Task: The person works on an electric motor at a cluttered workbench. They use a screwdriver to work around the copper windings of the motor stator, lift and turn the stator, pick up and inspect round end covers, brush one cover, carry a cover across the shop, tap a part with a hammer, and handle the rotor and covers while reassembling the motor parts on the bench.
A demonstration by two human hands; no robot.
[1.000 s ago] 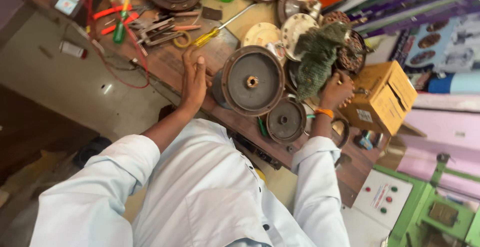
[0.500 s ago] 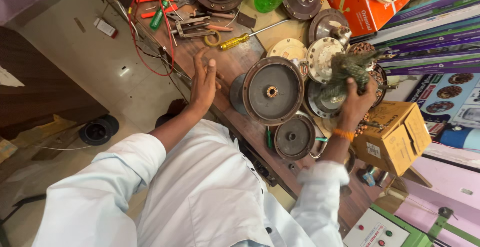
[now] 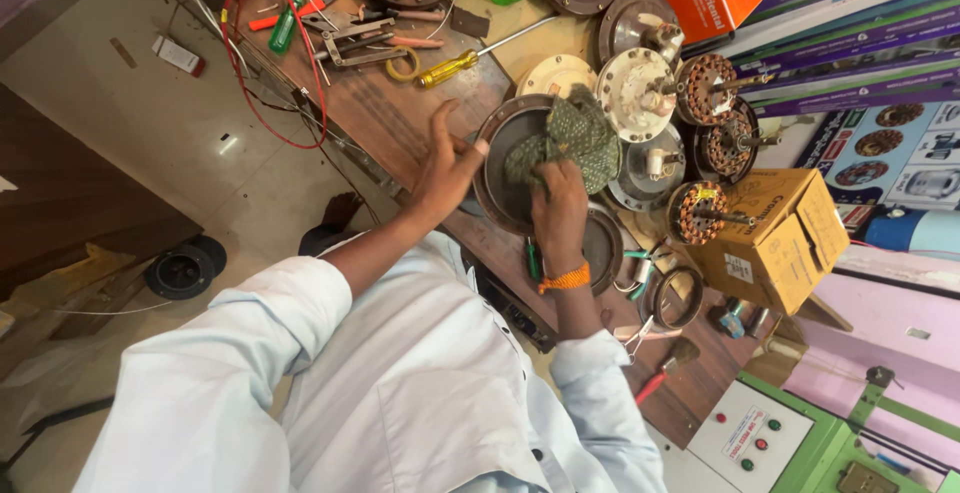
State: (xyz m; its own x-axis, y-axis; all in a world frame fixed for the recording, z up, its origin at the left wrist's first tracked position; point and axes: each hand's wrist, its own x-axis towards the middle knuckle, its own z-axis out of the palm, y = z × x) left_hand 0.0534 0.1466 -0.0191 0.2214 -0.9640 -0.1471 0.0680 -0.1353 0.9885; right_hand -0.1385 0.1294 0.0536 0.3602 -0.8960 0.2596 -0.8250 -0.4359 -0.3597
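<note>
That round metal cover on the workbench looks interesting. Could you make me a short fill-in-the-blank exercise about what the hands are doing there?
1. The right hand presses a green ____ onto the round metal cover.
2. The left hand steadies the cover at its ____.
3. The screwdriver lying on the bench has a ____ handle.
4. The right wrist wears an ____ band.

Missing words: cloth; rim; yellow; orange

Pale blue rolled-sleeve shirt [image 3: 400, 403]; orange thread band [image 3: 565, 279] on right wrist.

Wooden workbench [image 3: 400, 118] carries fan motor housings [image 3: 512, 168], screwdrivers [image 3: 455, 63], pliers [image 3: 350, 38], cardboard box [image 3: 775, 238].
</note>
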